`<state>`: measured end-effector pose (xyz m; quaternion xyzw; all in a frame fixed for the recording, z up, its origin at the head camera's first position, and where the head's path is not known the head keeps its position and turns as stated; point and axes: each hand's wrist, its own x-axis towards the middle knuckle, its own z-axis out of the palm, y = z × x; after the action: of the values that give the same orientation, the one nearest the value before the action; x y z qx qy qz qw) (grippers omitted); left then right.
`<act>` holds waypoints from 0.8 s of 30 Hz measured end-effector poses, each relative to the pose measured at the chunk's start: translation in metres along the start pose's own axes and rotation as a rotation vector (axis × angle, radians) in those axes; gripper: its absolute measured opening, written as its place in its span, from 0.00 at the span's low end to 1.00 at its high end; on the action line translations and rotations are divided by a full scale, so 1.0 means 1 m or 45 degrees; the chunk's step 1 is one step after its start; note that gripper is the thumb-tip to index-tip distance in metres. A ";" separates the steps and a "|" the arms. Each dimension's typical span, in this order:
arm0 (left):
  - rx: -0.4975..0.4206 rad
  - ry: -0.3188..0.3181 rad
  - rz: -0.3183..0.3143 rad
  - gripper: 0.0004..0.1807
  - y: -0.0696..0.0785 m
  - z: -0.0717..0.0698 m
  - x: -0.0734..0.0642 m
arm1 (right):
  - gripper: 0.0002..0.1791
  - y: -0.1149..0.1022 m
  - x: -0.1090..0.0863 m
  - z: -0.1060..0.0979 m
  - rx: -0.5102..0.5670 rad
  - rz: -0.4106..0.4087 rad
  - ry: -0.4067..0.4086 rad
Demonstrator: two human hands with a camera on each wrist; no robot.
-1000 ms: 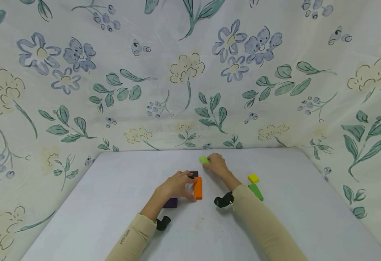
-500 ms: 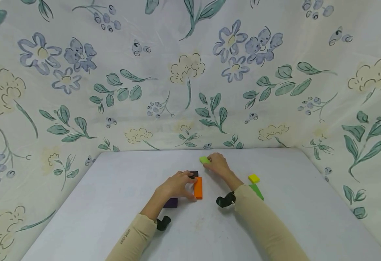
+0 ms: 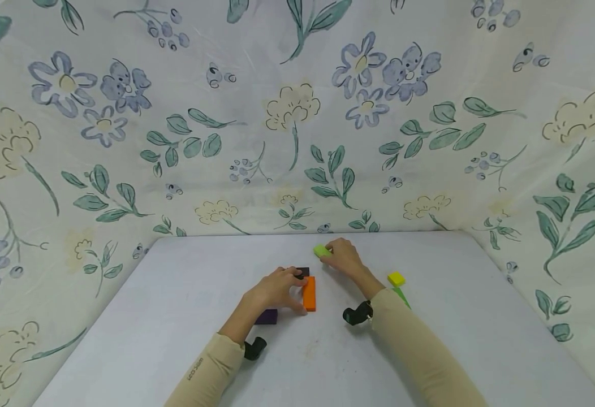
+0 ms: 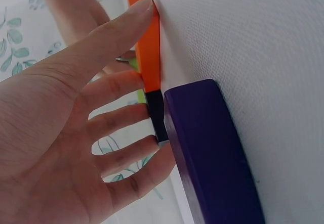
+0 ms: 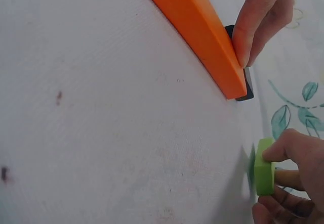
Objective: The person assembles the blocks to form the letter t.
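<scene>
My right hand (image 3: pixel 343 255) pinches a small lime-green block (image 3: pixel 320 250) near the back of the table. In the right wrist view, thumb and fingers hold this lime block (image 5: pixel 264 167) just off the surface or on it; I cannot tell which. My left hand (image 3: pixel 273 289) rests against a long orange block (image 3: pixel 310 294), its thumb at the near end and extended fingers along the far end and a black block (image 3: pixel 304 271). The left wrist view has the black block (image 4: pixel 155 114) end-on to the orange block (image 4: pixel 148 57). Beside that hand lies a dark purple block (image 4: pixel 207 148).
Right of the right forearm lie a yellow block (image 3: pixel 396 278) and a green block (image 3: pixel 401 297), the latter partly covered by the sleeve. A flowered cloth (image 3: pixel 292 186) hangs behind the white table's (image 3: pixel 216 251) back edge.
My right hand has shifted slightly right and nearer with the lime-green block, which has turned a little. Its sleeve now covers more of the green block. The left hand stays put.
</scene>
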<state>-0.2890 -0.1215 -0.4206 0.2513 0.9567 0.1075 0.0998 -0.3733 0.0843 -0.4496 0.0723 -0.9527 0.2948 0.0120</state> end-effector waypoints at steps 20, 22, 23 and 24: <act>-0.005 -0.013 -0.005 0.41 -0.002 0.000 0.002 | 0.23 0.001 -0.012 -0.010 -0.021 -0.031 -0.029; -0.007 -0.018 -0.007 0.41 -0.002 0.000 0.001 | 0.23 0.002 -0.012 -0.009 -0.028 -0.038 -0.028; -0.008 -0.018 -0.008 0.41 -0.002 0.000 0.001 | 0.23 0.003 -0.013 -0.009 -0.030 -0.045 -0.028; -0.008 -0.019 -0.008 0.41 -0.002 0.000 0.002 | 0.23 0.003 -0.012 -0.009 -0.035 -0.048 -0.028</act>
<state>-0.2914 -0.1227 -0.4212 0.2488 0.9564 0.1084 0.1080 -0.3616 0.0935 -0.4448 0.0933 -0.9552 0.2808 0.0081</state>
